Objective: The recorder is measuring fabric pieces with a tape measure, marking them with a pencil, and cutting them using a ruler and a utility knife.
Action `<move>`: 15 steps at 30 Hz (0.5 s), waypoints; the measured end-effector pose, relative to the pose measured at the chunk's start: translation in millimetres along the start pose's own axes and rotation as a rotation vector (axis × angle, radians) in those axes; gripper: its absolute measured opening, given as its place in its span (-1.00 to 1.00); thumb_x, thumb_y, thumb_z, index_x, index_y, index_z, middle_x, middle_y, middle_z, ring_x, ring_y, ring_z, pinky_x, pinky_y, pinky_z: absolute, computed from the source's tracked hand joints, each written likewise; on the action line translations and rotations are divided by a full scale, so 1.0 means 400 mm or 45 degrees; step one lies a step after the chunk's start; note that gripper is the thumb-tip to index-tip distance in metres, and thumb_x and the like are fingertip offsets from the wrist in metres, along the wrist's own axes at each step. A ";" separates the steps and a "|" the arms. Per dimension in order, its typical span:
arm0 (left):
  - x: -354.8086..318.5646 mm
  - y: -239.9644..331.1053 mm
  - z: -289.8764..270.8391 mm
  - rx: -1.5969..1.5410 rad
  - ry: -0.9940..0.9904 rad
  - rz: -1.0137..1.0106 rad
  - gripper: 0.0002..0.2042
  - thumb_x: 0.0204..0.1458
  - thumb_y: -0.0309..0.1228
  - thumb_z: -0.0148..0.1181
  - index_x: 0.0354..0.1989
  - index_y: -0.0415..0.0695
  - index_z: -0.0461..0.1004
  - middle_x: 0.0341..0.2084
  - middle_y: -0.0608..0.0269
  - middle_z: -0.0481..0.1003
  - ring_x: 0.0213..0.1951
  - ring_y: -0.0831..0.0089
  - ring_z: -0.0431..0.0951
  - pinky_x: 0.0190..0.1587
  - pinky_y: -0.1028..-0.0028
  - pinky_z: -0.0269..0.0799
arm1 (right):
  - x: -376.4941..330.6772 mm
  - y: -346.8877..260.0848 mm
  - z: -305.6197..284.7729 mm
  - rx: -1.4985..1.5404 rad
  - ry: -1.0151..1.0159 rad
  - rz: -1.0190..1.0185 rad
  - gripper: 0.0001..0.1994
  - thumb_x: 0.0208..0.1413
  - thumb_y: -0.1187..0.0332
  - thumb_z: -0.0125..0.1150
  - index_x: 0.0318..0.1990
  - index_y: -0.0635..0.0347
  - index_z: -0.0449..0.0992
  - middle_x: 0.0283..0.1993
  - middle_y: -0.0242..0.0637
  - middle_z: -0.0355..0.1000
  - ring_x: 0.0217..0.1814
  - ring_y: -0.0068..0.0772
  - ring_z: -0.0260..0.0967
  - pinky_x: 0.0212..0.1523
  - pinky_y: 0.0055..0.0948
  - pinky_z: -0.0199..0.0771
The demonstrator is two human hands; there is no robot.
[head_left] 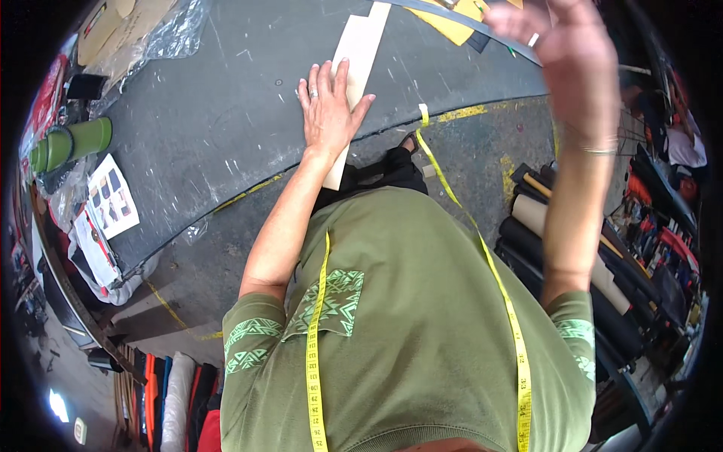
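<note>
My left hand [329,113] lies flat with spread fingers on a long cream strip [366,47], which looks like stiff card or thin board. The strip slants across the dark grey table [226,98], and its near end reaches past the table edge toward my body. Raised at the upper right, my right hand [576,64] is blurred, with its fingers stretched to the left and apart. Nothing shows in its grip. By its fingertips are a long grey ruler-like strip [471,27] and a green pencil-like thing [513,53], partly hidden.
A yellow tape measure [497,264] hangs round my neck, one end dangling near the table edge. At left are a green bottle [86,145], a printed sheet [113,197] and clear plastic [169,34]. Yellow pieces [446,29] lie at the far edge. Material rolls [527,233] stand at right.
</note>
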State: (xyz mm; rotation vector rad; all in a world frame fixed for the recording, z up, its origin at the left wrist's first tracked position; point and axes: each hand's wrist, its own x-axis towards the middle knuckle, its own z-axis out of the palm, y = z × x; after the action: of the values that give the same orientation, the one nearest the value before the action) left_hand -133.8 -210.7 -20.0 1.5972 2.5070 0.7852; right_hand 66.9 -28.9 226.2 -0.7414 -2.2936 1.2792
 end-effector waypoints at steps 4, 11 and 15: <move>-0.005 0.002 -0.004 -0.013 0.062 0.029 -0.22 0.08 0.09 0.26 0.41 0.04 0.13 0.15 -0.12 0.24 0.33 -0.11 0.14 0.38 -0.12 -0.09 | -0.031 -0.203 -0.098 -0.178 -0.254 -0.326 -0.60 0.23 0.22 0.22 0.13 0.28 0.46 0.09 -0.20 0.47 0.04 -0.36 0.49 0.13 -0.36 0.46; -0.005 0.001 -0.004 -0.029 0.077 0.032 -0.31 0.06 0.06 0.26 0.32 0.03 0.26 0.12 -0.12 0.23 0.31 -0.14 0.14 0.38 -0.13 -0.05 | -0.139 -0.234 -0.166 -0.383 -0.332 -0.294 -0.62 0.25 0.22 0.19 0.11 0.28 0.48 0.04 -0.22 0.49 0.01 -0.38 0.50 0.10 -0.37 0.47; 0.000 0.009 -0.015 -0.075 0.004 0.036 -0.30 0.06 0.03 0.27 0.32 -0.05 0.27 0.14 -0.08 0.23 0.34 -0.13 0.12 0.40 -0.14 -0.09 | -0.207 -0.216 -0.204 -0.456 -0.257 -0.205 -0.63 0.27 0.22 0.17 0.09 0.29 0.49 0.01 -0.23 0.50 -0.01 -0.39 0.50 0.09 -0.38 0.48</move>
State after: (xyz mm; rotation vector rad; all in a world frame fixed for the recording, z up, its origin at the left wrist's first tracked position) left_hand -132.8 -211.6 -13.1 1.6169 2.4446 0.8574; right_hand 157.1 -65.9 333.7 -0.5423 -2.7260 0.9181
